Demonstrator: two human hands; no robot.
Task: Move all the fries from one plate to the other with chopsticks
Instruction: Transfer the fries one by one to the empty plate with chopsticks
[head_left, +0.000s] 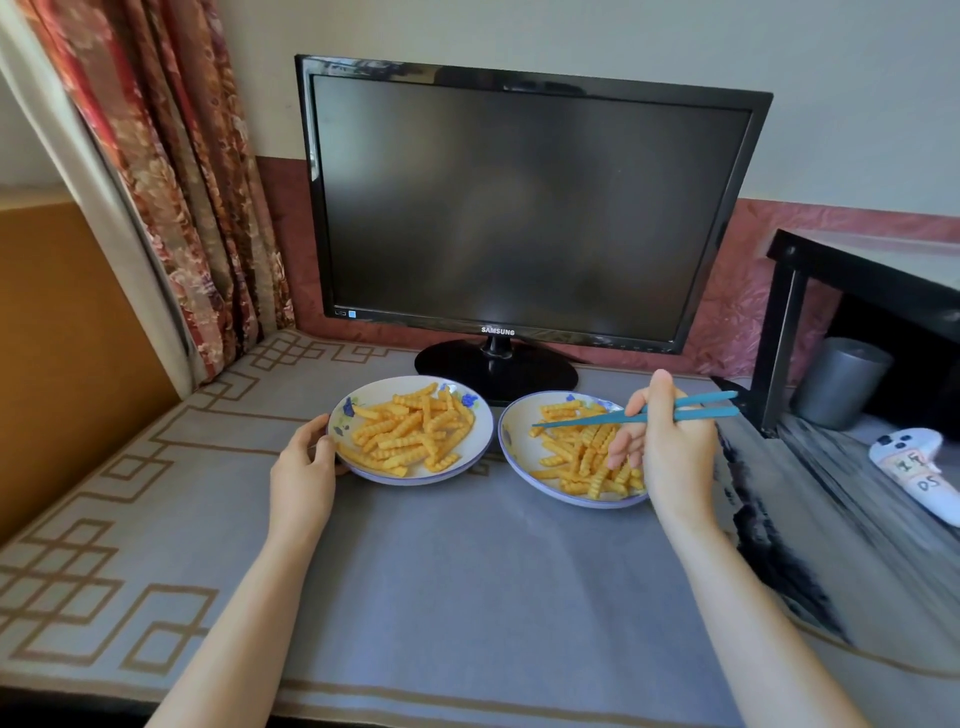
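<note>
Evidently the job is only partway along: both plates on the worktop (467, 571) hold fries, so plenty is left to move. The left plate (480, 436), at about 11 o'clock from where the person sits, carries the fuller heap of fries (413, 434), spread across most of its face. The right plate (519, 452), at about 1 o'clock and just beside the first, holds a thinner scatter, crowded toward its 3 o'clock side and partly hidden by the hand. I cannot tell from this which plate is giving and which receiving.

The fries are bright orange-yellow crinkle-cut sticks with ridged sides, lying crisscrossed and overlapping. They look dry and stiff, and I would guess the ridges give the chopsticks some purchase.

The left hand (304, 467) has its grip curled round the left plate's rim at 9 o'clock, steadying it. The right hand (670, 441) hovers over the right plate, its grip pinching a pair of teal chopsticks (587, 419) that lie nearly level, pointing toward 9 o'clock. Their tips sit close together above the plate's bare side and seem to carry no fry.

Behind the plates, at 12 o'clock, stands a dark monitor (519, 208).
</note>
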